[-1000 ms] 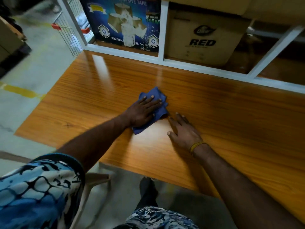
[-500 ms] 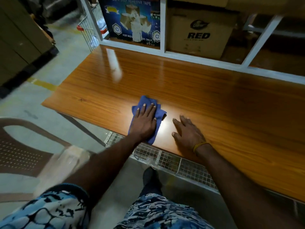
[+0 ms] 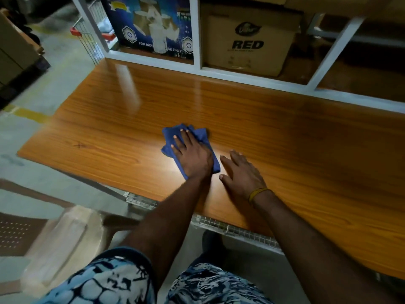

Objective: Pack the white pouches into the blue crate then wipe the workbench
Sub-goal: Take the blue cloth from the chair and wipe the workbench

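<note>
Your left hand: fingers straight, pressed flat on blue cloth, near front edge of workbench. Your right hand: fingers spread, palm flat on bench just beside cloth, holding nothing.

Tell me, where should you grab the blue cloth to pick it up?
Probably at the far bunched edge of the blue cloth, which sticks out past the fingertips of the left hand pressing it flat on the workbench. Pinch from above there: the folds rise a little, while the rest lies flat under the palm.
</note>
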The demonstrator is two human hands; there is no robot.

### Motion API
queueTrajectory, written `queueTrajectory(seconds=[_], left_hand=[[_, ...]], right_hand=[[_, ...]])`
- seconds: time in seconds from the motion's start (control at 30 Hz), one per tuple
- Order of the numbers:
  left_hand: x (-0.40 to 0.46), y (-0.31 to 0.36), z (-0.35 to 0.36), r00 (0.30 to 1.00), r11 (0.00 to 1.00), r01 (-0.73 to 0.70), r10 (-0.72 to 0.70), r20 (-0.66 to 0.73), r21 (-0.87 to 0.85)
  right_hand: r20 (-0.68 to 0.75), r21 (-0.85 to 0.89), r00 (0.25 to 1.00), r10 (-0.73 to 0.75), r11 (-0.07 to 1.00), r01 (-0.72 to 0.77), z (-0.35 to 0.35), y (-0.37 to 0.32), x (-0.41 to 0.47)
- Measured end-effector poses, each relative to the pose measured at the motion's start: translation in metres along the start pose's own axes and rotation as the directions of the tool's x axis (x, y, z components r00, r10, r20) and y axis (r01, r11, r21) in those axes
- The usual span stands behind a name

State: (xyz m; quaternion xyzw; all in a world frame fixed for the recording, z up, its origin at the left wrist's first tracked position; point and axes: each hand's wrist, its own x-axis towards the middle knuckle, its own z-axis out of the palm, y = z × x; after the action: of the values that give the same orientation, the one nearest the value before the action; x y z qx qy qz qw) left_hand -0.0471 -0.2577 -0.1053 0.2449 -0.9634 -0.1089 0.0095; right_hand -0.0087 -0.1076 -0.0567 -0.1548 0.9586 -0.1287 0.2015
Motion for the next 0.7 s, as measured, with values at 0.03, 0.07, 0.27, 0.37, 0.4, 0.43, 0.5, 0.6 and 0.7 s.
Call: queueTrajectory(seconds=[0.03, 0.07, 0.27, 0.37, 0.4, 0.43, 0.5, 0.6, 0.7], left_hand=[[0.011, 0.005, -0.001, 1.000, 1.000, 0.003, -0.003, 0.002, -0.008], [0.022, 0.011, -0.001, 1.000, 1.000, 0.002, -0.002, 0.002, -0.015], [0.092, 0.039, 0.008, 0.999, 0.999, -0.031, 0.030, -0.034, -0.034], [0.129, 0.057, 0.012, 0.998, 0.997, -0.058, 0.056, -0.029, -0.056], [0.142, 0.064, 0.013, 0.997, 0.996, -0.068, 0.066, -0.026, -0.055], [0.154, 0.071, 0.014, 0.997, 0.996, -0.079, 0.078, -0.022, -0.052], [0.174, 0.084, 0.014, 0.994, 0.993, -0.109, 0.108, -0.018, -0.054], [0.199, 0.102, 0.015, 0.983, 0.982, -0.181, 0.180, -0.019, -0.062], [0.217, 0.114, 0.015, 0.963, 0.961, -0.270, 0.270, -0.010, -0.058]], right_hand=[[0.005, -0.002, 1.000, 0.005, 1.000, -0.005, -0.002, 0.002, 0.007], [0.009, -0.006, 1.000, 0.009, 1.000, -0.009, -0.004, 0.004, 0.014], [0.012, -0.005, 0.999, 0.042, 0.999, -0.042, -0.022, 0.016, 0.062], [0.043, 0.031, 0.998, 0.035, 0.999, -0.037, -0.032, 0.023, 0.081], [0.054, 0.036, 0.998, 0.027, 0.999, -0.029, -0.036, 0.026, 0.087], [0.063, 0.044, 0.998, 0.021, 0.999, -0.024, -0.040, 0.029, 0.092], [0.066, 0.067, 0.998, 0.013, 0.998, -0.017, -0.046, 0.034, 0.103], [0.066, 0.105, 0.998, 0.015, 0.994, -0.021, -0.054, 0.040, 0.118], [0.062, 0.110, 0.998, 0.014, 0.994, -0.020, -0.059, 0.043, 0.129]])
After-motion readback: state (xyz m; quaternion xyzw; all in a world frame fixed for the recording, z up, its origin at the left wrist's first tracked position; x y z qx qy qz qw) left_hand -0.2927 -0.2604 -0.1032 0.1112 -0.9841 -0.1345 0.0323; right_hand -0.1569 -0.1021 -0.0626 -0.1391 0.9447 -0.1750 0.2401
